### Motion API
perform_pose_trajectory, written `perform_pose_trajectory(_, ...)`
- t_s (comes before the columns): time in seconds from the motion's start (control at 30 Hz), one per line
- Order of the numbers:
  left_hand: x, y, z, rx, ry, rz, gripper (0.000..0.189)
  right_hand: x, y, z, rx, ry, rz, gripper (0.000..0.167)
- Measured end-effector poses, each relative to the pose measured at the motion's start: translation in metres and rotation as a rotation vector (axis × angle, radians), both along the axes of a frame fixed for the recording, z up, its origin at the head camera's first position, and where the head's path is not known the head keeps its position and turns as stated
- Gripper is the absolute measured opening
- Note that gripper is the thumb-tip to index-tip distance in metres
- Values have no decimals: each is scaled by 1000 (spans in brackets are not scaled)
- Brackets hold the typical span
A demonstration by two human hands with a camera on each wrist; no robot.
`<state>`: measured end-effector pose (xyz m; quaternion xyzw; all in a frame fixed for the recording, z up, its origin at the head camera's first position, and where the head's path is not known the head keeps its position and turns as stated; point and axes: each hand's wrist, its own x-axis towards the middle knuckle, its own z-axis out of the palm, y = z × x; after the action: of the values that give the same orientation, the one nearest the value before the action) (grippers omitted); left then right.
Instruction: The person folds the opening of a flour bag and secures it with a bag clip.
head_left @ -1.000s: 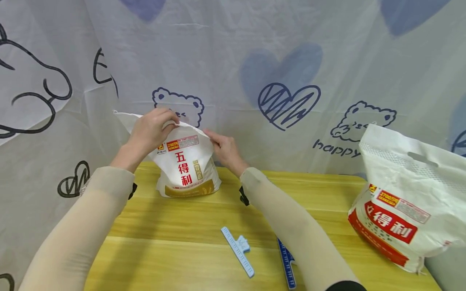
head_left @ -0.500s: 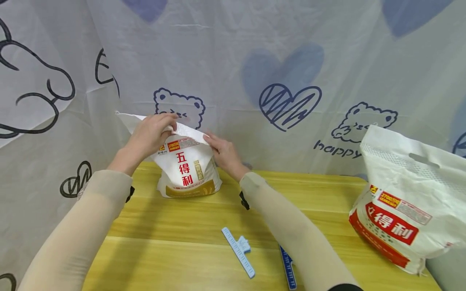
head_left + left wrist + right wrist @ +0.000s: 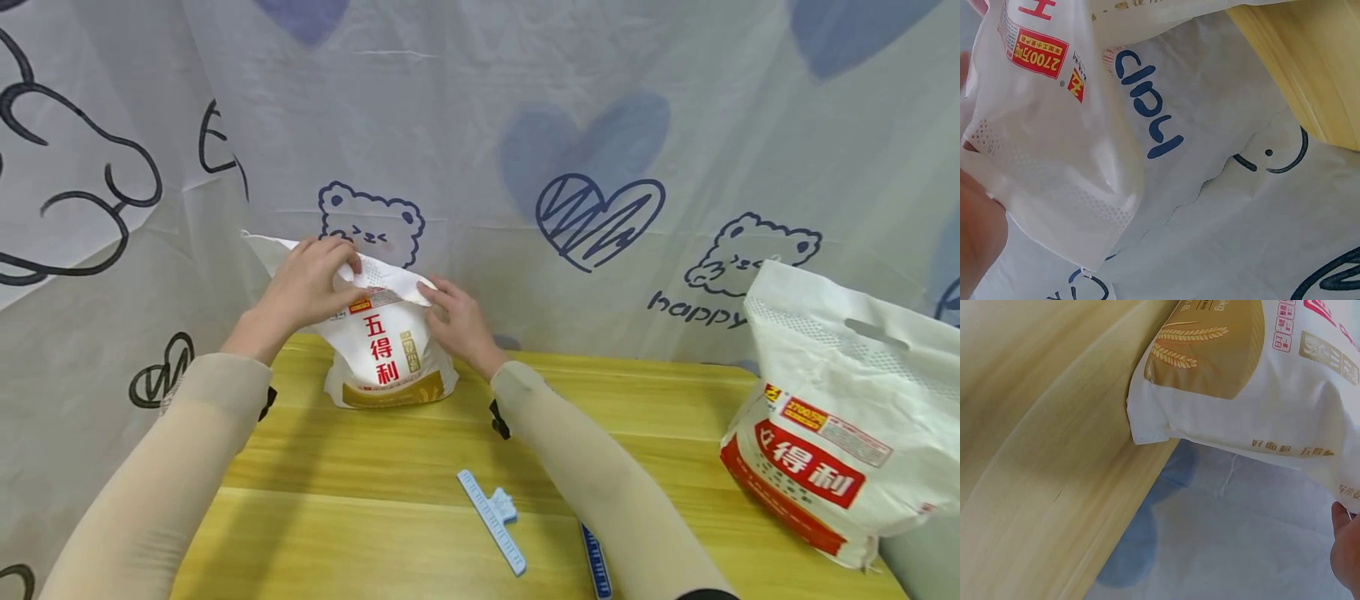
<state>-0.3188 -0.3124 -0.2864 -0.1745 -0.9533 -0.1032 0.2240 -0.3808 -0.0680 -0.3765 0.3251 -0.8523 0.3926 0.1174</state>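
Note:
A white flour bag with red lettering and a gold base stands upright at the back of the table. Its top flap is folded over toward the front, and wheat ears show on its gold print in the right wrist view. My left hand grips the folded top left of centre, fingers over the fold and thumb in front. At the right top corner, my right hand pinches the fold. The bag's left corner sticks out beyond my left hand. In the left wrist view, only part of that hand shows at the edge.
On the wooden table lie a light blue sealing clip and a dark blue one, partly hidden by the right sleeve. Another flour bag with red print stands at the right. A patterned cloth hangs behind.
The bag's top edge has been folded down toward the front. My right hand has come slightly lower with the corner, and my left thumb has moved away from the fingers.

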Motion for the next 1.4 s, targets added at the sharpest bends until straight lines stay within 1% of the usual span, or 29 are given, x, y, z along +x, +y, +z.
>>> perform_pose_trajectory(0.07, 1, 2, 0, 18, -12, 16, 25, 0, 0, -1, 0, -11, -8, 48)
perform_pose_trajectory(0.17, 1, 4, 0, 52, -18, 44, 19, 0, -2, -2, -5, 6, -19, 45)
perform_pose_trajectory(0.3, -1, 7, -2, 87, 7, 64, 21, -1, -5, -5, -56, 28, -25, 41)
perform_pose_trajectory(0.5, -4, 9, -6, 122, 52, 102, 25, 1, -9, -9, -127, -29, -41, 42)
perform_pose_trajectory(0.57, -4, 9, -8, 130, 71, 115, 27, 1, -10, -9, -146, -33, -48, 42)
perform_pose_trajectory(0.67, -5, 10, -9, 138, 90, 127, 37, 0, -11, -9, -185, -48, -58, 40)
perform_pose_trajectory(0.73, -4, 10, -10, 140, 94, 129, 43, -1, -11, -10, -211, -71, -68, 38)
perform_pose_trajectory(0.8, -5, 10, -11, 137, 101, 127, 45, -2, -11, -10, -230, -86, -83, 36)
perform_pose_trajectory(0.93, -6, 11, -13, 138, 141, 124, 35, -3, -12, -10, -260, -100, -104, 33)
perform_pose_trajectory(1.07, -7, 12, -15, 181, 187, 134, 25, -4, -13, -9, -293, -113, -105, 31)
perform_pose_trajectory(1.23, -7, 13, -15, 246, 191, 154, 16, -6, -14, -8, -305, -110, -118, 30)
perform_pose_trajectory(1.4, -8, 12, -13, 244, 190, 155, 15, -8, -16, -8, -294, -118, -142, 29)
